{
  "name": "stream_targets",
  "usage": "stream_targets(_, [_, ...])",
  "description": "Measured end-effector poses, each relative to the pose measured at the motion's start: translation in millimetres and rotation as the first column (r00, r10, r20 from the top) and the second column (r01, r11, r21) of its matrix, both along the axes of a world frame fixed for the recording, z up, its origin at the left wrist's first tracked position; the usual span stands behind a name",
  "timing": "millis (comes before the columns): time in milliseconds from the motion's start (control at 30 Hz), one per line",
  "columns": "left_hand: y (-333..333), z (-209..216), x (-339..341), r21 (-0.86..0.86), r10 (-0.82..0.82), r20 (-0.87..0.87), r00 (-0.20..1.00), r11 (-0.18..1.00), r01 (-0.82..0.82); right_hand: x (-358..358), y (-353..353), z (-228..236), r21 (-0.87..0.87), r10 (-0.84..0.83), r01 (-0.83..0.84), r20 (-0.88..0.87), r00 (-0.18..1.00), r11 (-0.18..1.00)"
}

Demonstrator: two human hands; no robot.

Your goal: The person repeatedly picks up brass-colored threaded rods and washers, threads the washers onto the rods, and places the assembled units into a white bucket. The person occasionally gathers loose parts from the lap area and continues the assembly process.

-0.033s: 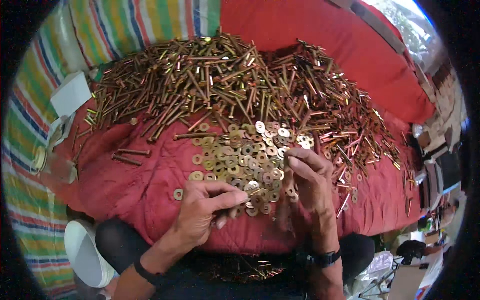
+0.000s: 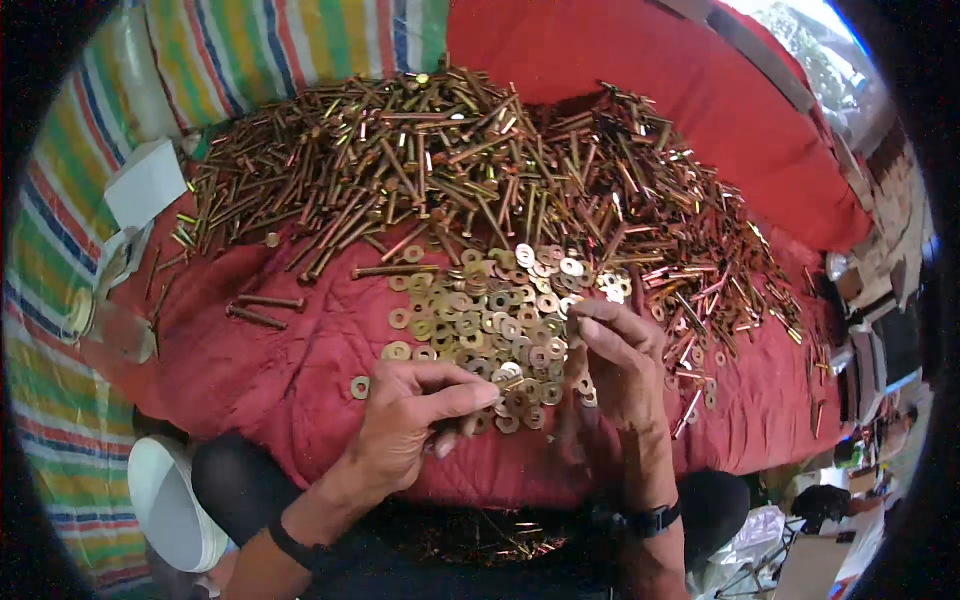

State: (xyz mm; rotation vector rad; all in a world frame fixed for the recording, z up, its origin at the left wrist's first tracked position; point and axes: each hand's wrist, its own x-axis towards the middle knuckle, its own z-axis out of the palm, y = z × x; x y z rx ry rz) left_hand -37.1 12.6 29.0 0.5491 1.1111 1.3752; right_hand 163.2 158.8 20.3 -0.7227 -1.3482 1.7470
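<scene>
My left hand [image 2: 420, 410] is closed in a pinch, thumb against forefinger, over the near edge of a spread of flat brass-coloured washers [image 2: 463, 300]. A short gold bolt end [image 2: 512, 382] sticks out from its fingertips toward the right; the rest of the bolt is hidden by the fingers. To the right, my right hand [image 2: 625, 345] is raised over the washers with thumb and fingers bent together. Whatever those fingertips hold is too blurred to name. A few washers [image 2: 585, 386] show just under that hand; I cannot tell whether it touches them.
A large heap of gold bolts [image 2: 380, 160] lies behind the washers on a red quilted cloth [image 2: 230, 380]. Two loose bolts [image 2: 262, 310] rest at left. A white bucket [image 2: 165, 500] stands by my left knee, a clear jar [image 2: 120, 330] beyond it. Striped sheeting [image 2: 60, 240] rises at left.
Both hands hold the same poses. The whole scene sits only very slightly shifted in the picture.
</scene>
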Motion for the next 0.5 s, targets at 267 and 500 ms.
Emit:
stream_targets(267, [-2, -1, -5, 0.016, 0.009, 0.011, 1.0, 1.0, -0.009, -12, -22, 4, -0.082, 0.132, -0.139, -0.084, 0.988, 0.987])
stream_targets(500, [-1, -1, -6, 0.009, 0.014, -0.012, 1.0, 1.0, -0.014, -14, -25, 3, 0.083, 0.152, -0.16, 0.101, 0.983, 0.984])
